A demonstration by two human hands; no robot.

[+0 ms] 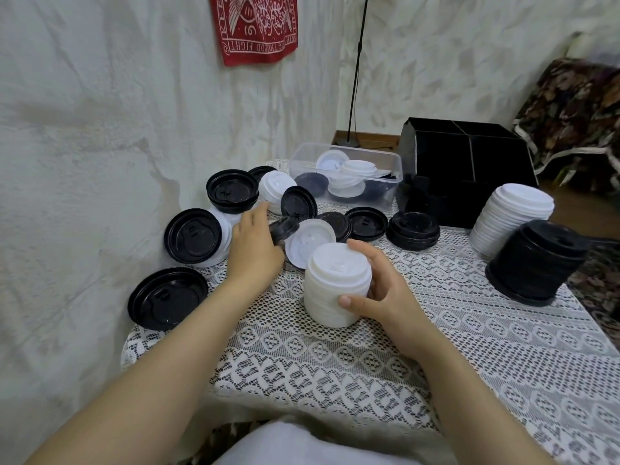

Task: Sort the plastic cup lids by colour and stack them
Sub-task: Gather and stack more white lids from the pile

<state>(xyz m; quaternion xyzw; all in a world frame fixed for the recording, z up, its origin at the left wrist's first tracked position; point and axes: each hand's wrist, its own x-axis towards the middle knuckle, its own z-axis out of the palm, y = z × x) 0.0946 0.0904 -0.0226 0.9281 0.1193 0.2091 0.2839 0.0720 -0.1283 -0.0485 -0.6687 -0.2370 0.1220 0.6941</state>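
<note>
Lace cloth covers the worktop (469, 347), set against a rough white wall (84, 129) with a red cloth (255, 25) hanging. The right hand (379, 290) curls round a short white lid stack (335, 283) at centre. Just behind it, the left hand (255, 250) grips a tilted black lid (285, 229). Beyond the hands loose lids (193, 234) lie scattered. A clear tub (302, 156), black organiser (469, 169), tall white stack (513, 219) and tall black stack (536, 263) stand right.

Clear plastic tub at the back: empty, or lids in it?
Not empty. The clear tub holds several white lids and at least one black lid, visible through its wall.
</note>
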